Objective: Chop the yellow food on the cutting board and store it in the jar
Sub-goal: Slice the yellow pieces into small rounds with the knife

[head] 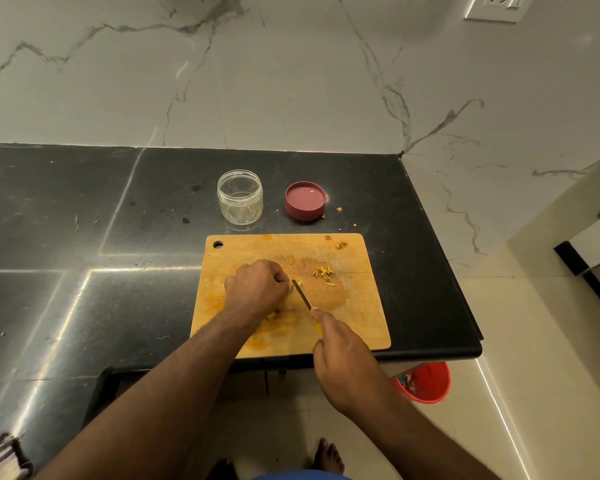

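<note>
Now, on the board [357, 299], your left hand [257, 285] is curled over the yellow food [297, 283] at its middle, pinning it, while your right hand [340, 348] grips the knife [302, 295], its blade just beside those knuckles. Keep the fingertips tucked and slice in short, even strokes. Cut bits [323, 272] lie right of the blade; the open jar [239, 197] waits behind the board, its lid [305, 200] beside it.

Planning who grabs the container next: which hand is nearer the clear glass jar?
Left. The left hand sits on the wooden cutting board, just below the clear glass jar; the right hand, gripping the knife, is farther back, to the right.
</note>
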Demonstrator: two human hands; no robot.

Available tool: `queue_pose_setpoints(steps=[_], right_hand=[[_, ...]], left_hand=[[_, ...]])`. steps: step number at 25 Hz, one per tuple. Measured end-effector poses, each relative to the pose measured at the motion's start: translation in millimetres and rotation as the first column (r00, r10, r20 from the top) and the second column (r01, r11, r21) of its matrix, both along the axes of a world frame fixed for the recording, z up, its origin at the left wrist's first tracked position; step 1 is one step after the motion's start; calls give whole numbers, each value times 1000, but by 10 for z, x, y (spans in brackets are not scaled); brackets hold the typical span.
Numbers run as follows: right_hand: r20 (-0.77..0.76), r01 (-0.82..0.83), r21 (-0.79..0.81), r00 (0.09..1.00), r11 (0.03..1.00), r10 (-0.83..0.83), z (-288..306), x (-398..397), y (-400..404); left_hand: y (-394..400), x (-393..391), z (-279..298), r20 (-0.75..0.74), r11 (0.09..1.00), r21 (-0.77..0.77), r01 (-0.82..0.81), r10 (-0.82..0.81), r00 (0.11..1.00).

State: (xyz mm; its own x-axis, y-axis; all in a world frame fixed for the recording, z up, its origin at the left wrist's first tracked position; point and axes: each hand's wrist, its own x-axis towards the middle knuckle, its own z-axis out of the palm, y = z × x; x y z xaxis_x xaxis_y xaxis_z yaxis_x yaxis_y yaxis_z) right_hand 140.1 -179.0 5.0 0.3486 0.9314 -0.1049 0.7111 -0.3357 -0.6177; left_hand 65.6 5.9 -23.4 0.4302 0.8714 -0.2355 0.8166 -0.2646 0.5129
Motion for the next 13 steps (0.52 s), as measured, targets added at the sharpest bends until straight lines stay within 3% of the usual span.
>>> queue_pose_setpoints(steps=[13], right_hand=[[30, -59, -31, 998, 998, 60, -65, 104, 192]], left_hand=[[-8, 2, 25, -18, 999, 30, -14, 15, 1000]])
